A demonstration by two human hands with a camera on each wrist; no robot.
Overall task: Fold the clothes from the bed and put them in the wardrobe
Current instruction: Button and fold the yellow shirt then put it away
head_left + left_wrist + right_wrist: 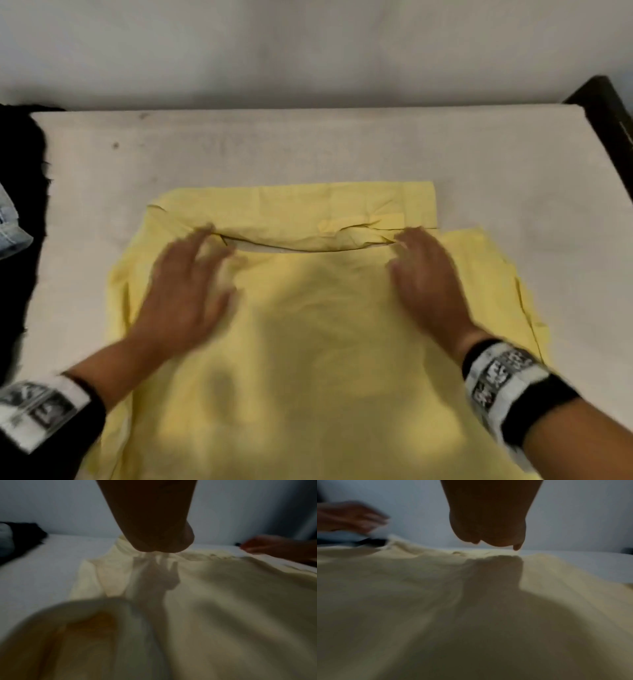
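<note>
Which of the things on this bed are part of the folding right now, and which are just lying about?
In the job:
yellow shirt
left hand, flat on it
right hand, flat on it

Lying about:
black cloth
denim piece

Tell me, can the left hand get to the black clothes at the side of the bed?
Probably yes. The left hand lies flat on the yellow shirt, holding nothing, and only bare bed lies between it and the black clothes.

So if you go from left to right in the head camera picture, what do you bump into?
Black fuzzy cloth → left hand on the yellow shirt → right hand → bare white bed → dark bed frame.
</note>
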